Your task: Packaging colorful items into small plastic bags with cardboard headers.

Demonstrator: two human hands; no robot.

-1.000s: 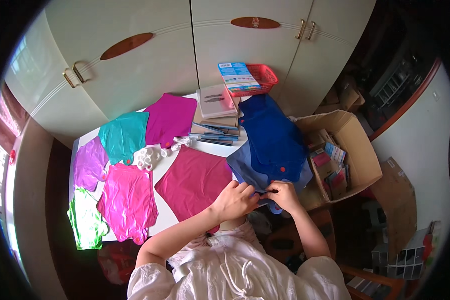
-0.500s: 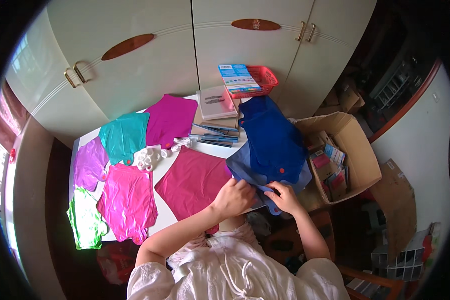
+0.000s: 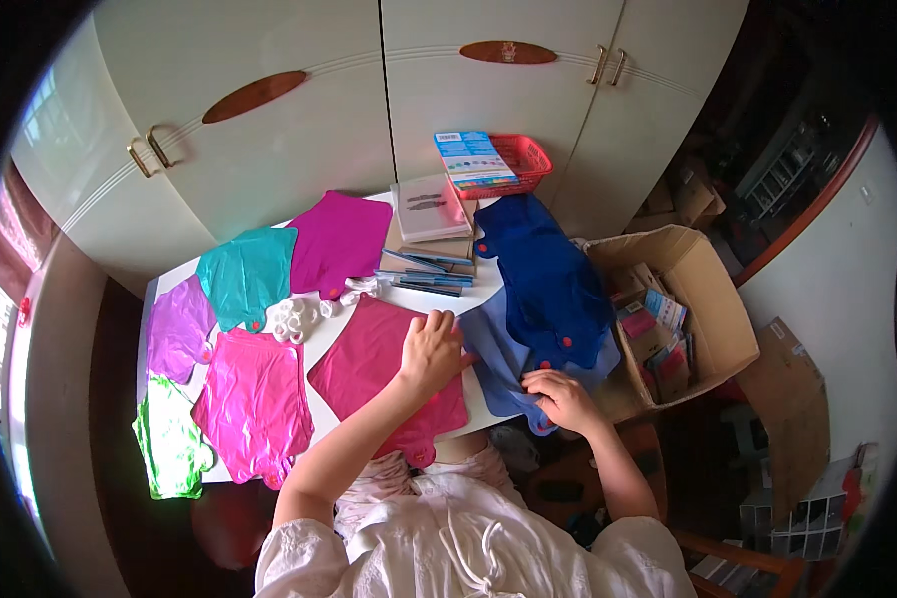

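Note:
At the table's front right, my right hand point(image 3: 565, 401) is closed on the front edge of a greyish-blue flat sheet point(image 3: 493, 344) with a rounded tab. Dark blue sheets point(image 3: 548, 274) with red dots lie stacked over it. My left hand point(image 3: 432, 354) is over the right part of a crimson flat sheet point(image 3: 364, 359), its fingers curled and its thumb apart. Nothing shows in it. The sheets are shiny, many-sided and have small round tabs; their exact kind is unclear.
More sheets lie leftward: purple-magenta point(image 3: 339, 239), teal point(image 3: 249, 279), violet point(image 3: 179, 327), pink point(image 3: 254, 399) and green point(image 3: 169, 439). White rings point(image 3: 294, 319), dark slim sticks point(image 3: 429, 279), a clear case point(image 3: 432, 207) and a red basket point(image 3: 528, 164) are behind. An open cardboard box point(image 3: 718, 334) stands right.
My left hand has let go of the greyish-blue sheet and moved left and away from me. That sheet's left part now lies flatter. My right hand stays at its front edge.

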